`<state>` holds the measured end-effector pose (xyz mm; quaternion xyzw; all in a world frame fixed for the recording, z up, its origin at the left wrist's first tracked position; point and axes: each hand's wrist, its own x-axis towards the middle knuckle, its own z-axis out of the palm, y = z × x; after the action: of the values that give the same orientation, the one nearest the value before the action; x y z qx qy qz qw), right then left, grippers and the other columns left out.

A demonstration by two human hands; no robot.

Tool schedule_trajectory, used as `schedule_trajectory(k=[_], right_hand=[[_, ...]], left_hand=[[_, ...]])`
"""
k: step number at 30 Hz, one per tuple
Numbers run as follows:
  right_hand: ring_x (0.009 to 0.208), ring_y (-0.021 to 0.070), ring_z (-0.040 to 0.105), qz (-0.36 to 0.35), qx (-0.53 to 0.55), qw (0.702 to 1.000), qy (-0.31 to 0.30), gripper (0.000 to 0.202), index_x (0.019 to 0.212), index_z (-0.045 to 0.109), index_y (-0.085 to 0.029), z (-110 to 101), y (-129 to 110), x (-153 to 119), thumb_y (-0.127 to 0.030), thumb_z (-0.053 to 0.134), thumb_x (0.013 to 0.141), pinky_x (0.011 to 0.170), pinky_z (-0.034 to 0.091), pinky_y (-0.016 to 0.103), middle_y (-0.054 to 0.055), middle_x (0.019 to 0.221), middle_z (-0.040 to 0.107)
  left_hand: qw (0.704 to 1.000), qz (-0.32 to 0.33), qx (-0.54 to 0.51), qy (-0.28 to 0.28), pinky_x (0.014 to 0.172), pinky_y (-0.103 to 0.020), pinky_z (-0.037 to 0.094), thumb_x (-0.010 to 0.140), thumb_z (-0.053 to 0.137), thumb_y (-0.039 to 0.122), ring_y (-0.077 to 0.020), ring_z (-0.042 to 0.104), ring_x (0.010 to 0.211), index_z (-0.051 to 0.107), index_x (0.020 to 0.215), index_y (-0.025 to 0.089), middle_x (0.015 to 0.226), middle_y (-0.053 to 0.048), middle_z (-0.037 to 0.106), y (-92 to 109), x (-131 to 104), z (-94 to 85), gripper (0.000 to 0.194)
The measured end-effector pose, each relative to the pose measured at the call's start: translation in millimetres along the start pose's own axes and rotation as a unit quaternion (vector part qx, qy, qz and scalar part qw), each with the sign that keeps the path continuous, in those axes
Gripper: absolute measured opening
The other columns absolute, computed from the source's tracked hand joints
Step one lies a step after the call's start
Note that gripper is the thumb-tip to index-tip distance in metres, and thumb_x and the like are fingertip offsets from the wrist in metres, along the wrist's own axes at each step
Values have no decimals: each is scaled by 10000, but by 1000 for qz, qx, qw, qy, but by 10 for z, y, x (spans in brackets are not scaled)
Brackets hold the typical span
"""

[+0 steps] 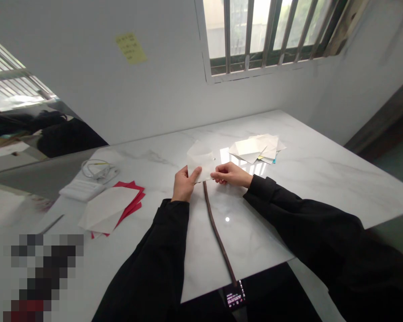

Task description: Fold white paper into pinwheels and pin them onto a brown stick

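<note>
Both hands hold a white envelope (200,163) above the marbled table (322,165); red envelopes (134,203) lie left.

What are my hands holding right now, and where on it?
A white envelope-like paper: your left hand grips its lower left, thumb on top; your right hand pinches the lower right corner.

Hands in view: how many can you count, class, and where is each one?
2: the left hand, at the paper's lower left; the right hand, at its lower right. Pixelation could hide more.
</note>
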<state>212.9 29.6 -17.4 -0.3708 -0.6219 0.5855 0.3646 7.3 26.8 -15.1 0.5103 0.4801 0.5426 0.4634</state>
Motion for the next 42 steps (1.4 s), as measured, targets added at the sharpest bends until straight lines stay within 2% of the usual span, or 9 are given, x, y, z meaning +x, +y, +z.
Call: schedule_trajectory(k=[5, 10, 15, 17, 22, 29, 32, 37, 42], right_hand=[[594, 98, 553, -1, 54, 998, 19, 450, 780, 592, -178, -14, -63, -28, -521, 875, 711, 552, 445, 211, -20, 659, 612], [716, 94, 568, -14, 148, 987, 63, 431, 975, 653, -206, -54, -87, -28, -470, 873, 714, 622, 477, 209, -13, 887, 640], [680, 89, 526, -8, 162, 982, 96, 407, 944, 684, -176, -80, -25, 16, -466, 851, 712, 615, 453, 208, -15, 796, 610], [644, 90, 514, -15, 142, 983, 112, 400, 922, 677, -169, -71, -26, 24, -474, 834, 717, 596, 448, 219, -21, 743, 589], [597, 101, 550, -41, 76, 982, 171, 468, 1086, 650, -182, -34, -78, 11, -405, 822, 712, 554, 460, 244, -42, 744, 570], [700, 108, 638, -47, 126, 977, 164, 514, 1218, 655, -239, -45, -85, 4, -323, 803, 732, 642, 561, 256, 14, 986, 678], [703, 115, 642, -43, 151, 974, 162, 489, 1192, 656, -228, -44, -62, 18, -343, 810, 742, 658, 575, 263, 8, 930, 694], [662, 106, 613, -31, 137, 973, 183, 421, 1106, 683, -189, -42, -28, 37, -359, 810, 742, 617, 543, 240, -21, 791, 646], [658, 95, 599, -42, 121, 976, 177, 360, 1087, 717, -188, -46, -22, 36, -307, 762, 750, 619, 544, 233, -8, 829, 661]], left_hand=[[999, -5, 0, -43, 743, -322, 566, 653, 893, 569, -249, 721, 857, 760, 1079, 125, 1039, -119, 785, 48, -11, 0, 629], [996, -9, 48, -76, 600, -268, 500, 706, 865, 540, -195, 664, 694, 767, 1059, 129, 892, -73, 775, 106, -70, 27, 550], [991, 1, 38, -129, 826, -317, 562, 743, 851, 476, -247, 719, 935, 747, 1122, 144, 1024, -92, 787, 117, -85, 32, 515], [993, 0, 30, -116, 838, -327, 568, 726, 859, 468, -246, 726, 932, 724, 1140, 149, 1026, -97, 784, 97, -63, 22, 540], [998, -23, 43, -30, 569, -258, 503, 680, 869, 479, -185, 683, 649, 605, 1279, 186, 885, -64, 768, 64, -20, -13, 717], [997, 15, 60, -38, 502, -201, 418, 707, 824, 405, -143, 644, 616, 538, 1301, 255, 972, -39, 749, 175, -87, 23, 676], [996, 40, 80, -27, 553, -220, 451, 714, 813, 381, -153, 663, 685, 577, 1259, 266, 1048, -39, 733, 190, -90, 25, 606], [988, 84, 126, -40, 866, -333, 533, 745, 800, 379, -254, 693, 1030, 744, 1043, 204, 1133, -74, 743, 146, -52, -3, 350], [993, 46, 70, -87, 947, -397, 552, 732, 837, 415, -287, 702, 1074, 737, 1258, 169, 1257, -117, 740, 94, -24, -17, 589]])
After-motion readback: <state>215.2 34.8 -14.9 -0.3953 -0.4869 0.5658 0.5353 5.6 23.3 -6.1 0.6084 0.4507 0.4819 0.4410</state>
